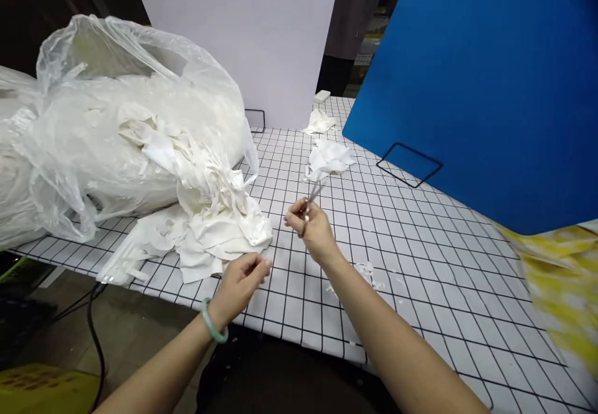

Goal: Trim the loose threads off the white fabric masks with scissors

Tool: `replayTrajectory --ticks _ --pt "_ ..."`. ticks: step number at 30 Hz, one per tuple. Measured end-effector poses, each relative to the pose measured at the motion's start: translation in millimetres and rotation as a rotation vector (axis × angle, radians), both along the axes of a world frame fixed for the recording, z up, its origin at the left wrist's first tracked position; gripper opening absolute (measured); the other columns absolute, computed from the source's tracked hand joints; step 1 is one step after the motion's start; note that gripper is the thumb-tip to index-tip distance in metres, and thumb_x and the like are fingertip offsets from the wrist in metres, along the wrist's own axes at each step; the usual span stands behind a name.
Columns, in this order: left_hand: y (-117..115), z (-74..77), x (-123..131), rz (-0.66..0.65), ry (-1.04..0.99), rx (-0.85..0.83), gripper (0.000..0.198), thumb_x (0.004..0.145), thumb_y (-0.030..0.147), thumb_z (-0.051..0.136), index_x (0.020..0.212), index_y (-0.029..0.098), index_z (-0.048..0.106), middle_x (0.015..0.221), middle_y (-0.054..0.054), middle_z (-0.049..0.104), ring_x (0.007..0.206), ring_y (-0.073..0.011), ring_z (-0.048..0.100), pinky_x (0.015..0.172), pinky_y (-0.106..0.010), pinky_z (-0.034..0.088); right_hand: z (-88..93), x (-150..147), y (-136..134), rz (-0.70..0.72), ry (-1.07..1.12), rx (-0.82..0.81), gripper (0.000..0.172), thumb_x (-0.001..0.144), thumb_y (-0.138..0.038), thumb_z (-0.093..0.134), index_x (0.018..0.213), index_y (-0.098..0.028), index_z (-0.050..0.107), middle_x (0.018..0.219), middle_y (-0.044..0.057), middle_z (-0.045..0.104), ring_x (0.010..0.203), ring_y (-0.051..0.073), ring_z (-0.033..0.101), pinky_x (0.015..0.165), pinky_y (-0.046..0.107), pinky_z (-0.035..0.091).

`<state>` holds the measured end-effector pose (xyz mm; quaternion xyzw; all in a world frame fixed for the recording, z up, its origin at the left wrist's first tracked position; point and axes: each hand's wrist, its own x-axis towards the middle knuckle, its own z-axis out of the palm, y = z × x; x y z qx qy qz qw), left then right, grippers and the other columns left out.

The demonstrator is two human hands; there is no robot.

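In the head view my right hand (315, 230) grips a small pair of scissors (314, 195), its blades pointing up and away over the table. My left hand (239, 286) wears a green bangle (215, 322) and sits at the table's front edge. Its fingers are curled in with the thumb against them, and I see nothing between them. Close beside that hand lies a heap of white fabric pieces (219, 233), spilling from a large clear plastic bag (187, 75). Beyond the scissors rests a small pile of white fabric pieces (329, 157).
A white table with a black grid (434, 302) carries small white scraps (367, 271) near my right forearm. A second white pile (320, 121) lies farther back. A blue panel (476, 90) and a pale panel (238, 34) stand behind. Yellow checked cloth (560, 283) is at right.
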<state>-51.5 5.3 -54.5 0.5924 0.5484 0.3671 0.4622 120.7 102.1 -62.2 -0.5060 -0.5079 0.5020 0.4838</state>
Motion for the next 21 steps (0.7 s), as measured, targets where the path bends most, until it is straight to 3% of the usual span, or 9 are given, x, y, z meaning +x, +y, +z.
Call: replayTrajectory --ticks 5,8,12,15,19,21 --pt "2 -8.3 17 0.040 -0.138 -0.124 0.039 0.087 0.048 0.061 0.065 0.016 0.058 0.061 0.001 0.055 0.059 -0.0126 0.051 0.059 -0.025 0.043 -13.4 -42 18 0.001 -0.098 -0.048 0.024 0.061 -0.024 0.070 0.071 -0.023 0.048 0.070 -0.003 0.056 0.068 0.015 0.051 0.065 0.029 0.044" --pt "-4 -2.8 13 0.023 -0.216 -0.197 0.043 0.089 0.053 0.058 0.070 0.014 0.065 0.069 -0.004 0.064 0.065 -0.0150 0.059 0.063 -0.028 0.050 -2.0 -36 8 -0.003 -0.082 -0.018 0.019 0.068 -0.026 0.066 0.074 -0.023 0.048 0.069 -0.004 0.053 0.065 0.014 0.048 0.063 0.028 0.044" --pt "-22 6.8 16 0.067 -0.639 -0.388 0.045 0.095 0.053 0.053 0.107 0.014 0.070 0.111 -0.015 0.072 0.099 -0.0219 0.070 0.091 -0.037 0.056 18.7 11 -61 0.034 -0.042 0.050 0.024 0.076 -0.035 0.068 0.079 -0.023 0.048 0.081 -0.001 0.056 0.071 0.015 0.054 0.066 0.028 0.048" --pt "-28 13.0 26 0.075 -0.902 -0.474 0.037 0.096 0.041 0.059 0.125 0.018 0.063 0.124 -0.014 0.068 0.110 -0.0220 0.068 0.102 -0.039 0.053 18.6 38 -128 0.119 -0.056 0.076 0.023 0.082 -0.033 0.068 0.078 -0.024 0.047 0.082 0.000 0.056 0.069 0.015 0.056 0.061 0.028 0.049" --pt "-31 13.7 29 0.214 -0.881 -0.446 0.047 0.089 0.028 0.070 0.133 0.028 0.051 0.128 -0.008 0.063 0.104 -0.0202 0.070 0.092 -0.040 0.058 7.3 40 -188 0.318 -0.091 0.010 0.016 0.085 -0.024 0.063 0.080 -0.023 0.047 0.080 0.000 0.056 0.067 0.014 0.054 0.062 0.028 0.048" --pt "-37 10.1 22 0.276 -0.714 -0.314 0.031 0.087 0.033 0.073 0.113 0.023 0.060 0.103 -0.003 0.067 0.086 -0.0156 0.069 0.076 -0.031 0.058 5.2 34 -199 0.381 -0.076 0.025 0.015 0.083 -0.019 0.062 0.080 -0.023 0.048 0.079 0.000 0.056 0.070 0.015 0.055 0.066 0.029 0.048"
